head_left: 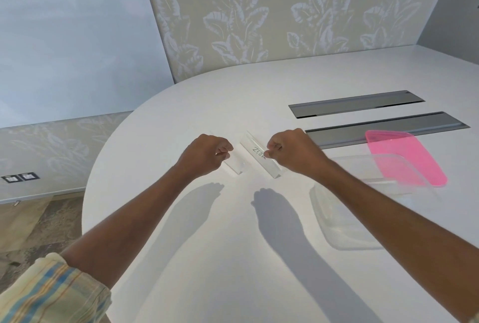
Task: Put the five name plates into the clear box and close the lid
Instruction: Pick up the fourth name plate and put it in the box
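This looks like an office meeting room. A large white conference table with a rounded end fills most of the space, and two long grey metal cable hatches are let flush into its top, the sort that hide power and data sockets. Behind it the wall carries pale beige covering printed with large white leaves, and to the left hangs a glossy white panel, much like a glass writing board. Low on the left wall sit two small dark socket plates. The floor beyond the table edge is mottled brown and grey stone or tile.
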### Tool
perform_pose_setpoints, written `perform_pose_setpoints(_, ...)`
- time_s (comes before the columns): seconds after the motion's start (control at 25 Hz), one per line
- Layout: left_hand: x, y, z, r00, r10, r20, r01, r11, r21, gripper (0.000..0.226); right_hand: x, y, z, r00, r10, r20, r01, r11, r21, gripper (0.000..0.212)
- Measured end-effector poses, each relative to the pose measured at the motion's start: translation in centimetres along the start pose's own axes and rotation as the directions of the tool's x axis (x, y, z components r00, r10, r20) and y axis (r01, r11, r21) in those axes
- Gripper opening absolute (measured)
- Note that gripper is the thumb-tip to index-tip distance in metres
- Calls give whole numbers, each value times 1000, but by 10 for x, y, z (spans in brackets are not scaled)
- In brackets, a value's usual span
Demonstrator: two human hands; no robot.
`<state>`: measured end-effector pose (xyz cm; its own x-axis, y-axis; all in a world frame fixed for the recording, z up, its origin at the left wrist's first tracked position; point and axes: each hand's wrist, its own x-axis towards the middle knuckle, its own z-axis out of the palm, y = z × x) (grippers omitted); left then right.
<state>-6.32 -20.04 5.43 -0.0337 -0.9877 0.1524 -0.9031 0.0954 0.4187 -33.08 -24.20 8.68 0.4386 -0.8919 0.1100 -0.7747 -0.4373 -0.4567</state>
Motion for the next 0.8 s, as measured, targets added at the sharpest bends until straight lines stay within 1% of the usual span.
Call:
perform_pose_setpoints(0.2,18,-46,3,1000,-17,2,17,1000,3,22,32,-21,54,994,92,63,-95,995,39,32)
perform_pose_setpoints(0.36,39,-70,10,1000,1,20,-3,998,55,28,51,-28,94,986,153,62,-155,987,43,46)
perform_pose_setpoints(0.44,49,-79,15,1000,6,31,-8,997,74,32,59,-29,109,981,186,50,-187,982,17,50)
perform_pose_setpoints(0.6,70,-97,25,999,19,49,-25,991,130,43,73,-27,131,969,242,41,-241,970,-31,50)
perform_pose_setpoints(0.72,90,-110,27,995,61,75,-74,980,185,53,78,-24,144,973,229,24,-228,973,-46,36)
perform_pose_setpoints(0.8,103,-119,26,991,54,120,-79,975,209,58,77,-23,152,980,199,13,-197,977,-75,34)
